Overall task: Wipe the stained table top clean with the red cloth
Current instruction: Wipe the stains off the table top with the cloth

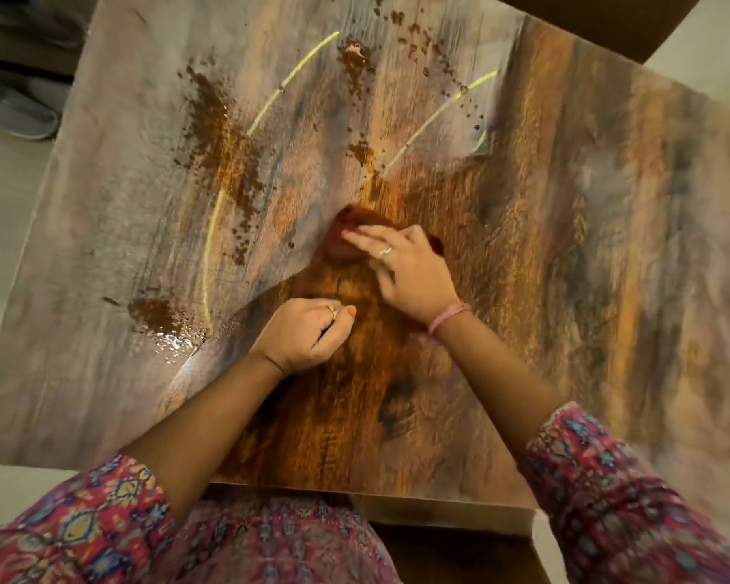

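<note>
mid-table, i see my right hand [401,263] pressing flat on the cloth [346,236], left hand [308,335] curled empty; wiping could smear the stains [224,137] wider.

No readable text, label, brand, number or sign is showing anywhere in the head view, neither on the stained desk [607,288], nor on the red cloth [346,233], nor on the patterned sleeves [607,478].

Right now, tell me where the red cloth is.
In the head view, the red cloth lies near the table top's middle, under the right hand's flat fingers, just beyond the left hand.
</note>
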